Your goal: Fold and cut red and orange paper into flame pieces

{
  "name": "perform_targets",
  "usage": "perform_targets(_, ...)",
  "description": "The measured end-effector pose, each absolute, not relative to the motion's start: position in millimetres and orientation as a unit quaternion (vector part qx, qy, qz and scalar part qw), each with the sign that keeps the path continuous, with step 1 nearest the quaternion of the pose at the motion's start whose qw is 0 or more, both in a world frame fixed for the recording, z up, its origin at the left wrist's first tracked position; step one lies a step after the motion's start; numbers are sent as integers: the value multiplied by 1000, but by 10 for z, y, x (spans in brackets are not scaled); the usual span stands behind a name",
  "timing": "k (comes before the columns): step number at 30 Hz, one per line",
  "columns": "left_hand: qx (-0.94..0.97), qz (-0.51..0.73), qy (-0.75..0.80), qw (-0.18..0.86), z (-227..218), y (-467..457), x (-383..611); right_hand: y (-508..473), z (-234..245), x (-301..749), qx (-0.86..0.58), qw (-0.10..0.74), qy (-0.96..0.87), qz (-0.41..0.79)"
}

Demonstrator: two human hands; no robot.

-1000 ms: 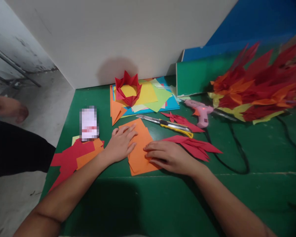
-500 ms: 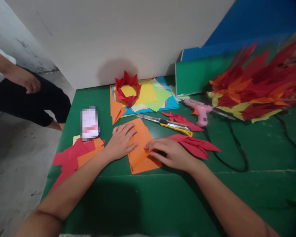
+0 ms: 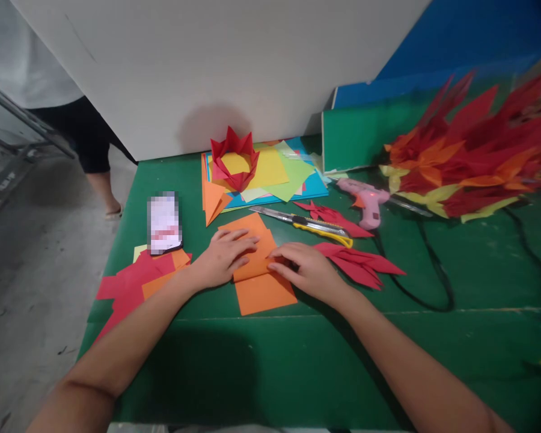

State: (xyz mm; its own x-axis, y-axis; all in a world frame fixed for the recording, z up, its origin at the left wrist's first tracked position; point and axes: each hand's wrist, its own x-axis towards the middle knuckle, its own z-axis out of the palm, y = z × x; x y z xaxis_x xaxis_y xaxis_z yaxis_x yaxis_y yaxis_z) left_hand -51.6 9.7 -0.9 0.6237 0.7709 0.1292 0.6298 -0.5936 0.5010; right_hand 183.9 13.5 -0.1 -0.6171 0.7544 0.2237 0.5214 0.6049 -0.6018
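Note:
Several orange paper sheets (image 3: 265, 296) lie overlapped on the green table in front of me. The top one is folded over, with its straight lower edge across the middle of the sheet under it. My left hand (image 3: 228, 255) rests on the left side of this paper, fingers spread and pressing down. At the right edge, my right hand (image 3: 304, 267) pinches the folded orange paper between thumb and fingers. Just beyond lies a utility knife (image 3: 302, 225) with a yellow handle. Red folded paper petals (image 3: 356, 264) lie beside my right hand.
A red paper ring (image 3: 234, 162) sits on coloured sheets (image 3: 313, 186) at the back. A pink glue gun (image 3: 365, 198) with a black cord stands right, near a large red-orange paper piece (image 3: 473, 156). A phone (image 3: 165, 222) and paper scraps (image 3: 130, 282) lie left. A person (image 3: 90, 132) stands beyond.
The top orange sheet's lower edge now lies higher and straighter, baring more of the sheet beneath. My left hand slid slightly right. The person at the left has turned and shifted.

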Motion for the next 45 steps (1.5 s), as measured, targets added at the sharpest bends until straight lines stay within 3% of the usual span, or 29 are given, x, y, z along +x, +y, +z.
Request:
perform_targets(6,891,109,379,224,150,74,-574,125,-80,1783,-392,241,-860,219)
perform_targets(12,892,133,384,199,108,145,-643,154,-107,1733,-372,240,-890,108)
perform_targets(24,870,158,400,241,157,140,-564,215,-158,1702,-379,256,-878,143)
perform_targets(33,891,124,387,204,88,106,-571,197,6,1838,-334,390,-856,65)
perform_targets(39,891,125,386,205,81,114,-576,180,29,1941,-218,257,-938,76)
perform_targets(45,891,121,385,208,78,115,-578,195,-63,1932,-208,228,-947,83)
